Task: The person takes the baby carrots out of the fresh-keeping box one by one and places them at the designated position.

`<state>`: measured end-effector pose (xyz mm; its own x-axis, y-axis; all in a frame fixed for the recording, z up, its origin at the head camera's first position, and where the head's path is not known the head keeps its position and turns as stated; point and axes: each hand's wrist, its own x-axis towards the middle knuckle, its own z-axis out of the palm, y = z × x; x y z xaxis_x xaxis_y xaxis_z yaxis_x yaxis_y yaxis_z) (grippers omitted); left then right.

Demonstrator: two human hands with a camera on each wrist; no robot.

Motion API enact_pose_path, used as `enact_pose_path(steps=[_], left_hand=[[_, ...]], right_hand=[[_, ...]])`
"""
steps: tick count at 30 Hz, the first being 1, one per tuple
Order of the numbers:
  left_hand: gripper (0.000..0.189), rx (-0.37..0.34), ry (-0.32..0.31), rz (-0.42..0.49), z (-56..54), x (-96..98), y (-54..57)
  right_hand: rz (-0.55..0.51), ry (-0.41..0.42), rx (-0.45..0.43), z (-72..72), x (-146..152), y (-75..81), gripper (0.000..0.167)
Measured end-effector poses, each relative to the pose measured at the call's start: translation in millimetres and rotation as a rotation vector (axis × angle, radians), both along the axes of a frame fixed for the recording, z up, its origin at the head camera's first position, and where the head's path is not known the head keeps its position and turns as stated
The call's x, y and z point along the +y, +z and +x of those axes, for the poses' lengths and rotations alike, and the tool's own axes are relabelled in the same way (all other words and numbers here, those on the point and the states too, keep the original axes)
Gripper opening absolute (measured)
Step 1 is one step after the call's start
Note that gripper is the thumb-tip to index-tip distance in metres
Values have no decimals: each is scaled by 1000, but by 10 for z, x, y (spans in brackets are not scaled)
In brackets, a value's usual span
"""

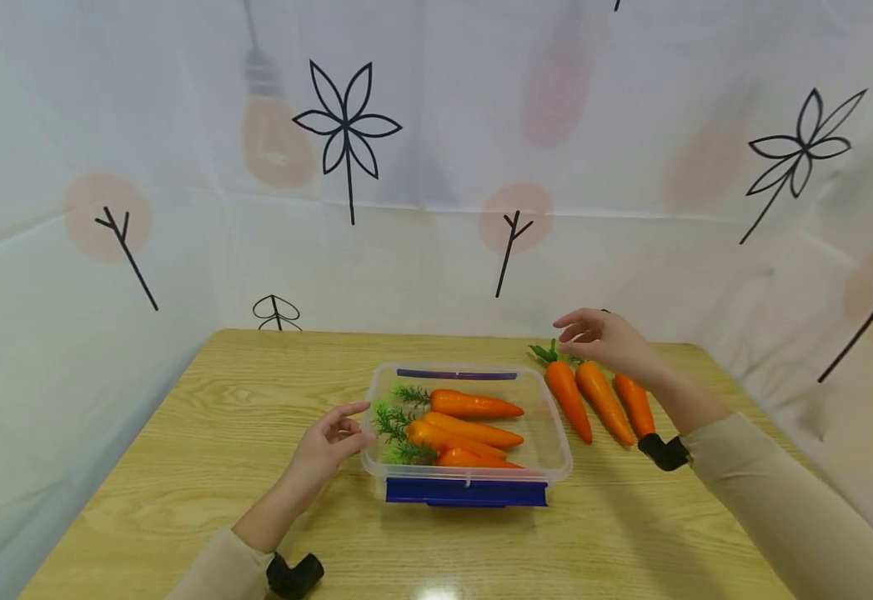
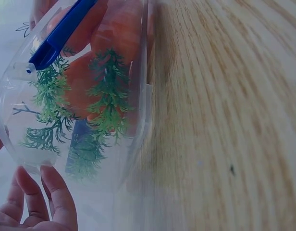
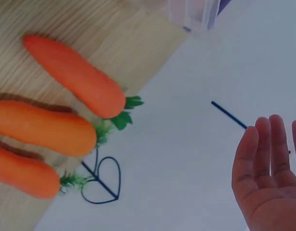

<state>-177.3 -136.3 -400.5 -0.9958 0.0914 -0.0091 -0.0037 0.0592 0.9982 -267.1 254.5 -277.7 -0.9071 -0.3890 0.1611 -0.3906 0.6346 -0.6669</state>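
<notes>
A clear plastic container (image 1: 559, 454) with blue clips stands on the table, with several orange carrots (image 1: 474, 405) with green leafy tops inside. My left hand (image 1: 328, 439) is at its left end, fingertips touching or very near the rim; the left wrist view shows the fingers (image 2: 59, 197) beside the container's corner. On the right, three more carrots (image 1: 569, 402) lie side by side on the wood. Above their green tops hovers my right hand (image 1: 607, 339), fingers loosely bent, holding nothing. In the right wrist view that hand (image 3: 270, 187) is apart from the carrots (image 3: 78, 77).
The wooden table (image 1: 248, 400) ends at the back against a white patterned cloth (image 1: 436, 275), which also hangs at both sides. A blue clip (image 1: 466, 492) sticks out from the container's near side.
</notes>
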Motion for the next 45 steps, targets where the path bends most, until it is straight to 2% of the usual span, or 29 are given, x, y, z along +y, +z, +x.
enact_pose_path(steps=[12, 23, 33, 40, 45], left_hand=[[46, 7, 3, 6, -9, -11, -21], [47, 8, 3, 1, -4, -15, -24], [45, 6, 6, 16, -15, -6, -33], [45, 13, 7, 19, -26, -11, -53], [45, 15, 5, 19, -23, -14, -52]], right_hand=[[22, 58, 5, -70, -254, 20, 34], [25, 131, -18, -70, -509, 36, 33], [52, 255, 2, -133, -753, -61, 32], [49, 325, -39, -174, -917, -188, 33], [91, 347, -82, -196, -1019, -263, 35]])
